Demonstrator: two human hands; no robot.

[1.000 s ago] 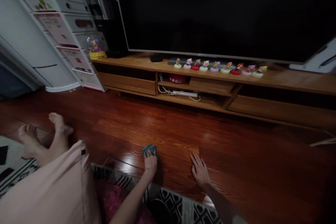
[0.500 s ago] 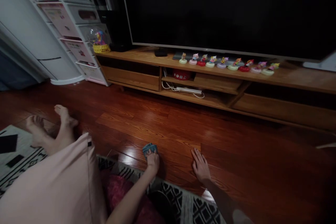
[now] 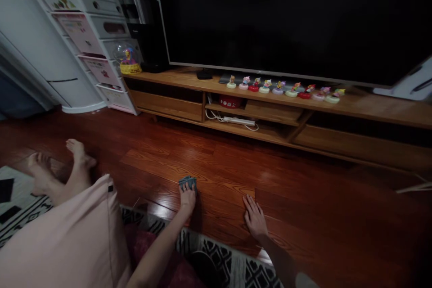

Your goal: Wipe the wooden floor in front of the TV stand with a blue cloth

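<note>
A folded blue-green cloth (image 3: 187,182) lies on the reddish-brown wooden floor (image 3: 216,166). My left hand (image 3: 187,195) presses down on it, fingers over its near side, with a ring showing on one finger. To the right, my right hand (image 3: 255,218) rests palm down on the bare boards, fingers stretched out and holding nothing. A patterned black-and-white rug (image 3: 239,265) reaches under both forearms.
A low wooden TV stand (image 3: 189,110) runs across the back, bearing a large television (image 3: 276,22) and a row of small figurines (image 3: 280,87). At left are a pink cushion (image 3: 64,238), another person's bare feet (image 3: 79,153) and a drawer tower (image 3: 97,67).
My left hand and the cloth have slid slightly forward over the floor, away from me. My right hand stays flat in its place. The camera view has tilted a little.
</note>
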